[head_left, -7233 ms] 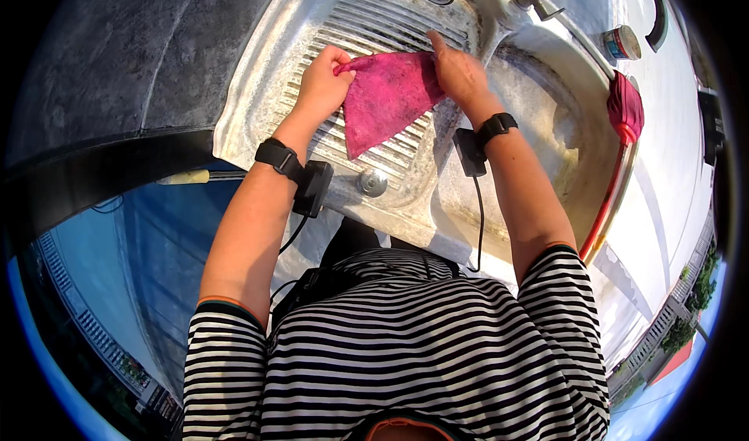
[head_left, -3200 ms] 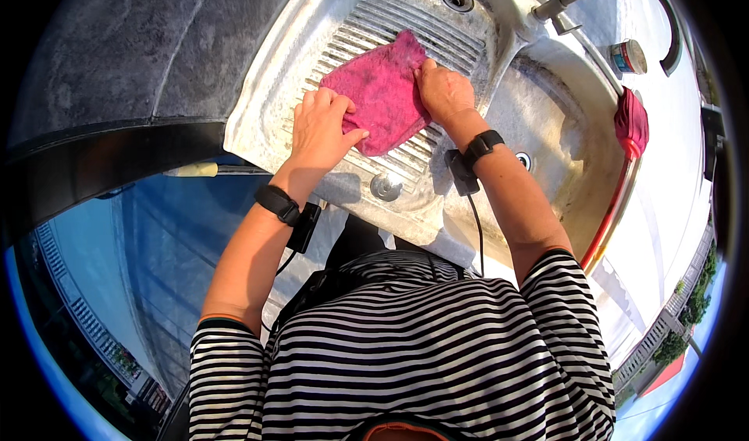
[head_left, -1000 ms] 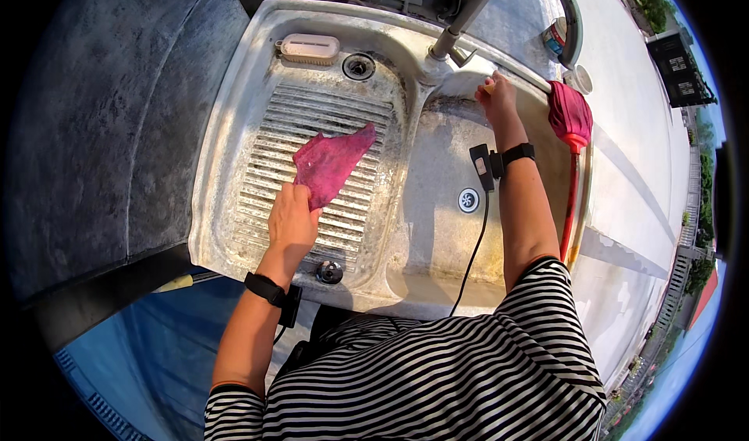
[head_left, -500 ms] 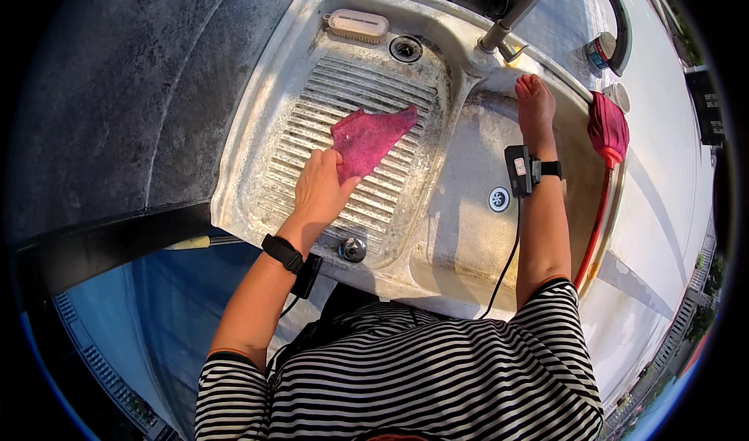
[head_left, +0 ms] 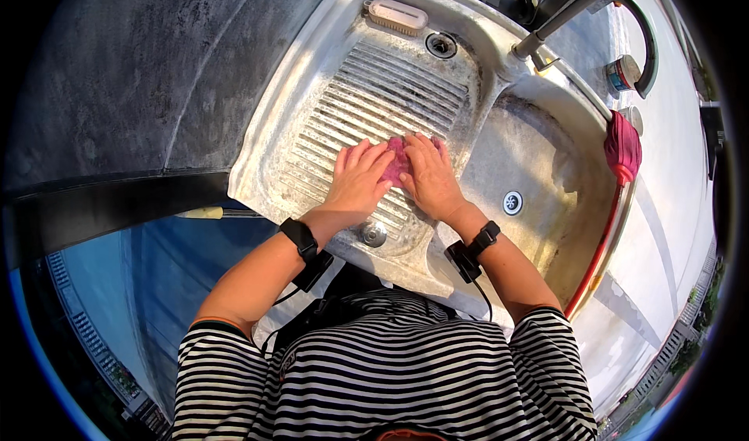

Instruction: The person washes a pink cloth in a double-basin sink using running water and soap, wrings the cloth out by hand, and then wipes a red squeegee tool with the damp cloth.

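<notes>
A bunched pink cloth [head_left: 397, 162] lies on the ribbed washboard [head_left: 388, 90] of the stone sink, mostly covered by my hands. My left hand [head_left: 359, 179] presses on its left side, fingers closed over the edge and thumb toward the middle. From the right, my right hand [head_left: 431, 177] grips the cloth, its fingers bent over the far edge. Only the patch between both hands and a bit past the right fingertips shows.
A scrub brush [head_left: 396, 16] sits at the washboard's far end near a drain hole [head_left: 441, 45]. Right of it is the deeper basin with its drain [head_left: 512, 203]. A grey faucet [head_left: 581, 8] arches over the far rim. A red-handled mop [head_left: 623, 148] leans along the right rim.
My right hand has come from beside the faucet to the cloth. The cloth, spread out under my left hand before, is now bunched between both hands, nearer to me. The view has shifted slightly.
</notes>
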`<state>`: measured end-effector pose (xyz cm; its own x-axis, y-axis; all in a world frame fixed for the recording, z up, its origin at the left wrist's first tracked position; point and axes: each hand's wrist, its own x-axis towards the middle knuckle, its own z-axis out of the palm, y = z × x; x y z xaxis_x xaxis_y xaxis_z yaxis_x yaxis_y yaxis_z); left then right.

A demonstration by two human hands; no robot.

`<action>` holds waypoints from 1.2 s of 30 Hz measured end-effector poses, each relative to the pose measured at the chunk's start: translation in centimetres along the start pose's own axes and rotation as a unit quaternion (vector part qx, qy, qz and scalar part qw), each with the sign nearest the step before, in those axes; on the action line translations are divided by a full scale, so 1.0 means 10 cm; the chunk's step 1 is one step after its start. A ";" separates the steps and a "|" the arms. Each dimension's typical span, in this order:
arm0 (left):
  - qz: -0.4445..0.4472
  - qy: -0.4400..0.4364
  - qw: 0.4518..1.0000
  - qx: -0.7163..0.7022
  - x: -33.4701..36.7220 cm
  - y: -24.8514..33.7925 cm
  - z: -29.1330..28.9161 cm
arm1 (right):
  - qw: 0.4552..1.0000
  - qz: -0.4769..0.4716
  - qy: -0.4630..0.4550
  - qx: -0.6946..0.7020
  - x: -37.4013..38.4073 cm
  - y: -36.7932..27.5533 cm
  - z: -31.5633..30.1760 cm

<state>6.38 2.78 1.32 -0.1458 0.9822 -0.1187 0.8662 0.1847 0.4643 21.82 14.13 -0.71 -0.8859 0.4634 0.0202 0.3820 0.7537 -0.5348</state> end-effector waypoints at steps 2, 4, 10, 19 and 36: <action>0.031 -0.007 0.999 0.012 -0.04 0.05 0.10 | 1.000 0.002 0.027 0.008 -0.13 0.00 0.03; 0.037 0.004 0.998 0.047 0.26 -0.05 0.11 | 0.998 0.021 0.048 -0.039 0.11 0.10 0.06; -0.060 0.017 0.993 0.097 0.94 -0.14 -0.06 | 0.987 0.084 0.066 -0.124 0.76 0.29 0.01; 0.001 -0.019 0.999 0.032 0.31 -0.01 0.04 | 0.997 0.052 0.028 -0.059 0.06 -0.05 0.06; -0.031 0.039 0.998 0.026 0.69 -0.15 0.07 | 0.991 0.034 0.014 -0.129 0.48 0.25 -0.12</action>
<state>4.44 9.26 -0.78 -0.2346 0.9692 -0.0754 0.8776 0.2445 0.4122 18.78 18.79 -0.91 -0.8494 0.5275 0.0174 0.4984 0.8124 -0.3026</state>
